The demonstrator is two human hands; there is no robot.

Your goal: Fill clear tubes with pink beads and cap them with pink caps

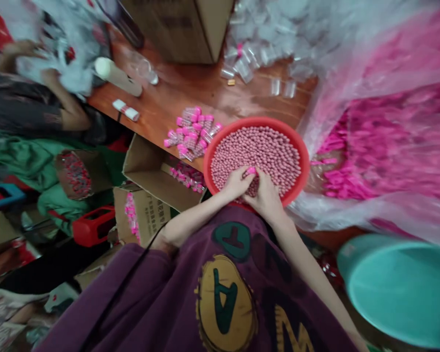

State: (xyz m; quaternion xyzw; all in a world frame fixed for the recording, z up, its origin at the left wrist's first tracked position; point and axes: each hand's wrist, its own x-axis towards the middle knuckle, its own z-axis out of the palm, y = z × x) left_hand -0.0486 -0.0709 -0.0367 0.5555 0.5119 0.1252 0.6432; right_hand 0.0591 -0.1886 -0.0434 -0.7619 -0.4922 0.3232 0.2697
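A red round basin (304,151) full of small pink beads (264,149) sits at the near edge of a brown table (190,93). Both my hands meet over its near rim. My left hand (236,183) and my right hand (266,195) pinch together on a small vial with a pink cap (251,170). To the left of the basin lies a pile of several filled clear vials with pink caps (192,132).
A big clear plastic bag of pink caps (381,142) lies at the right, with empty clear vials (260,54) at the back. A cardboard box (183,27) stands behind. An open carton of filled vials (150,171) is below the table edge. A teal basin (399,288) sits at lower right. Another person's arm (62,98) works at upper left.
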